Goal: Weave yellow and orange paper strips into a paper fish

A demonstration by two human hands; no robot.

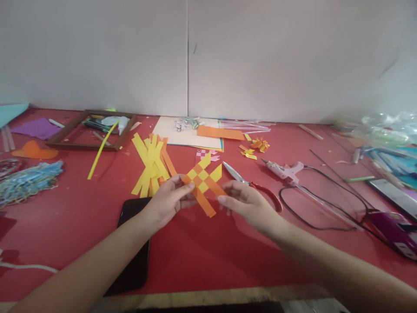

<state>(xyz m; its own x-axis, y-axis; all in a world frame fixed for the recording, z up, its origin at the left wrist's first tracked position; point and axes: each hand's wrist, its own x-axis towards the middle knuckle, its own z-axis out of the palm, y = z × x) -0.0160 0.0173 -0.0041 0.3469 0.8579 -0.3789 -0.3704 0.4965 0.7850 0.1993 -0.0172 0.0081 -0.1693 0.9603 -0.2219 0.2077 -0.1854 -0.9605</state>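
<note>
A woven piece of yellow and orange paper strips (pixel 201 177) is held up above the red table. My left hand (pixel 174 195) pinches its left corner between thumb and fingers. At the right, my right hand (pixel 244 202) has thumb and fingers closed on an orange strip end of the same piece. Two yellow ends point up and to the right, and an orange end hangs down. Behind my left hand lies a heap of yellow paper strips (pixel 150 163) with orange ones beneath. Red-handled scissors (pixel 265 193) rest just beyond my right hand.
A black phone (pixel 133 265) lies under my left forearm. A pink glue gun (pixel 286 171) with a looping black cable sits at right. Further back are a wooden frame (pixel 80 145), paper sheets (pixel 172 132) and small paper scraps (pixel 259 144). A white wall stands behind the table.
</note>
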